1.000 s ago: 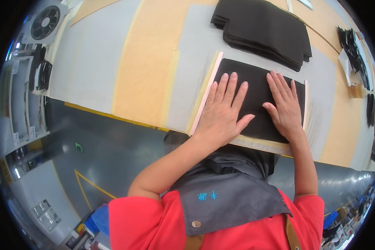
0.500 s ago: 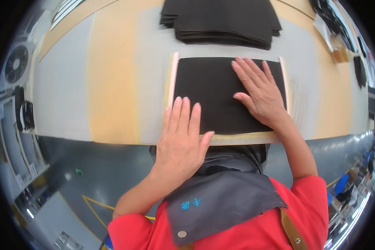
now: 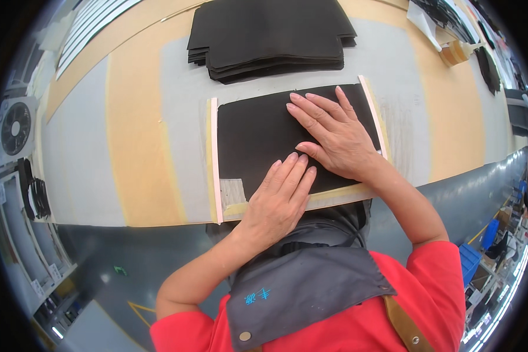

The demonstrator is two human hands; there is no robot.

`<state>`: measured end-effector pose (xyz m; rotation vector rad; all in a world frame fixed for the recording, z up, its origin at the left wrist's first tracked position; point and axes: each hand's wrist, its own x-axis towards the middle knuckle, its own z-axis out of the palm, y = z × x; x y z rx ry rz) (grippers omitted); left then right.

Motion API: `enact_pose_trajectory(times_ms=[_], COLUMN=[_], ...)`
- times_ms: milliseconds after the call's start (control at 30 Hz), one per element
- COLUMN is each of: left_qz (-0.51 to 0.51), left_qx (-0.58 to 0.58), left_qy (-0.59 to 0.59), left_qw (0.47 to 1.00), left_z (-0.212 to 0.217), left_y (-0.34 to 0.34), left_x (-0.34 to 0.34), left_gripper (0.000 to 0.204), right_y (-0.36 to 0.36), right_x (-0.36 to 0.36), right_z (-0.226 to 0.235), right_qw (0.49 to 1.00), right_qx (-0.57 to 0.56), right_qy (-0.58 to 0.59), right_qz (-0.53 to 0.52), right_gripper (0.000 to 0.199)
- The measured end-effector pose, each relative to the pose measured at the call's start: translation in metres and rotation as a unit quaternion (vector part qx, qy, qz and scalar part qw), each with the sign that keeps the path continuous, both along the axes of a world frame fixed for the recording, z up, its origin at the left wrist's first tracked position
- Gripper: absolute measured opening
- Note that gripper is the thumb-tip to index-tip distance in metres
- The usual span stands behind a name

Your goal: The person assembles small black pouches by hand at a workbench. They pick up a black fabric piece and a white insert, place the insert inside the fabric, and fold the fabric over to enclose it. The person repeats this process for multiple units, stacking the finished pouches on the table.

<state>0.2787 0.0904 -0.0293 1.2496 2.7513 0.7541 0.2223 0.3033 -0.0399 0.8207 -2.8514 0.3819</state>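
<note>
- Black fabric sheet [image 3: 258,132] lies flat on the worktable [image 3: 135,146], near its front edge, long axis left to right, a pale strip [image 3: 215,158] along its left end.
- Left hand [image 3: 278,202]: open, fingers together, flat on the sheet's near edge.
- Right hand [image 3: 331,135]: open, fingers spread, palm pressing the sheet's right half.
- Stack of black sheets [image 3: 270,35] lies just beyond.

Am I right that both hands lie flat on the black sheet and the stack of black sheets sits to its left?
Not quite. In the head view both the left hand and right hand lie flat on the black sheet, but the stack of black sheets sits beyond it, farther from the person.
</note>
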Motion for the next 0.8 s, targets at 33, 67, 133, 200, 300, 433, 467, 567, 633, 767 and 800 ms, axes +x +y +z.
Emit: enact_pose_trajectory(times_ms=[33,67,133,200,300,433,467,567,633,767,800], left_qz=[-0.001,-0.002,-0.002,0.001,-0.002,-0.003,-0.012,-0.048,-0.075,-0.100,-0.100], left_qx=[0.000,0.000,0.003,0.008,0.015,0.022,0.010,-0.025,-0.042,-0.065,-0.069], left_qy=[-0.002,-0.003,-0.002,0.005,-0.003,-0.037,-0.042,-0.040,-0.046,-0.048,-0.042], left_qw=[1.000,1.000,1.000,1.000,1.000,0.999,0.999,0.998,0.995,0.992,0.992], left_z=[0.001,0.002,0.001,-0.003,-0.005,0.000,0.002,0.008,0.010,0.011,0.010], left_y=[0.000,0.000,-0.001,-0.001,-0.001,-0.002,-0.005,-0.012,-0.015,-0.020,-0.020], left_x=[0.000,0.000,0.001,0.003,0.004,-0.002,-0.001,-0.001,0.000,0.019,0.024], left_gripper=[0.054,0.054,0.054,0.055,0.055,0.056,0.056,0.057,0.058,0.063,0.064], right_y=[0.000,-0.001,-0.003,-0.003,-0.002,-0.002,-0.002,-0.002,-0.001,-0.002,-0.002], right_x=[-0.001,-0.001,-0.001,-0.002,-0.002,-0.007,-0.005,-0.006,-0.006,-0.005,-0.005], right_z=[0.001,0.002,0.004,0.006,0.005,0.002,-0.001,-0.005,-0.007,-0.009,-0.010], right_qw=[1.000,1.000,1.000,0.999,0.999,0.999,0.999,0.999,0.999,0.999,0.999], right_qx=[-0.003,-0.006,-0.011,-0.014,-0.011,-0.021,-0.027,-0.032,-0.035,-0.032,-0.028], right_qy=[-0.005,-0.010,-0.018,-0.023,-0.018,0.000,0.000,0.009,0.014,0.027,0.032], right_qz=[-0.004,-0.007,-0.014,-0.018,-0.025,-0.025,-0.025,-0.024,-0.025,-0.024,-0.024], right_gripper=[0.058,0.058,0.059,0.058,0.057,0.050,0.049,0.046,0.046,0.046,0.046])
